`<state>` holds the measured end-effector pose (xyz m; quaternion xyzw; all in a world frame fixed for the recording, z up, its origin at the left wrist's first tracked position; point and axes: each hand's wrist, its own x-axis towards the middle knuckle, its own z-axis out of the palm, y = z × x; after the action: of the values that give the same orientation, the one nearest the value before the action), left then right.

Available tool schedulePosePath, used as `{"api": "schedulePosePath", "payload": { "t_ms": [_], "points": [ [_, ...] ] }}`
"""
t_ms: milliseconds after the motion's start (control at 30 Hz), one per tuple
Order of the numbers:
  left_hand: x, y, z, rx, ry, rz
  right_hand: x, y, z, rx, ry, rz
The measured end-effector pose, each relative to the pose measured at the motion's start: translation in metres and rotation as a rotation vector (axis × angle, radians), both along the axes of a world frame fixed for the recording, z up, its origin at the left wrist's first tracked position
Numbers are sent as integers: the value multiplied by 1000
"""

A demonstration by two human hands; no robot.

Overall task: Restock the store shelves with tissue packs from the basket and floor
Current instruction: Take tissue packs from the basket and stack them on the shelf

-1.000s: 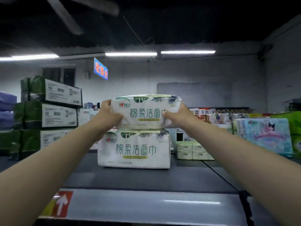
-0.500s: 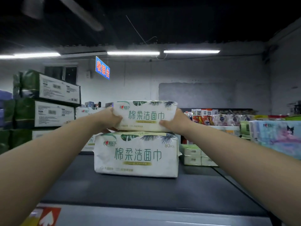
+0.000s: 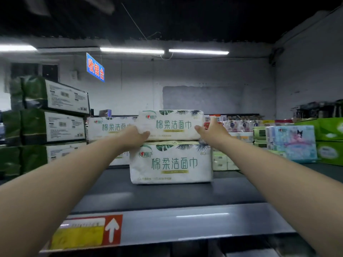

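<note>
A white tissue pack [image 3: 172,125] with green print lies stacked on a matching pack [image 3: 170,162] on the dark top shelf [image 3: 148,193]. My left hand [image 3: 132,137] holds the upper pack's lower left corner, thumb on its front and fingers hidden behind it. My right hand [image 3: 211,130] is at the pack's right end, fingers straight and pointing up, thumb touching the front. A third matching pack [image 3: 109,127] stands behind on the left.
Green-wrapped bundles [image 3: 53,127] are stacked at the left. To the right sit small green packs [image 3: 222,162], a blue cartoon pack [image 3: 293,141] and green boxes [image 3: 330,140]. The shelf's grey front lip [image 3: 185,223] carries a yellow and red price tag [image 3: 87,232].
The upper pack has come down from mid-air onto the lower pack. My right hand's fingers have straightened off its end. The view has shifted left and slightly down.
</note>
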<state>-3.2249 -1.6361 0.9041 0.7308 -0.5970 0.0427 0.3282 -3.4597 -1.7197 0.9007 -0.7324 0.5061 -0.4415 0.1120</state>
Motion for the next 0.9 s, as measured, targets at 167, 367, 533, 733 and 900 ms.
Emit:
{"api": "schedulePosePath", "payload": {
  "t_ms": [167, 367, 533, 733, 900],
  "points": [
    [-23, 38, -13, -79, -259, -222, -26, 53, -16, -283, 303, -90],
    [-78, 70, -46, -23, -563, -415, -55, 119, -55, -320, 573, -203],
    [-120, 91, -70, -8, -632, -554, -96, 190, -87, -195, 666, -316],
    [-195, 116, -92, -37, -648, -740, -170, 256, -121, 45, 766, -507],
    [-279, 139, -126, -7, -739, -874, -247, 295, -161, 193, 799, -610]
  ]
}}
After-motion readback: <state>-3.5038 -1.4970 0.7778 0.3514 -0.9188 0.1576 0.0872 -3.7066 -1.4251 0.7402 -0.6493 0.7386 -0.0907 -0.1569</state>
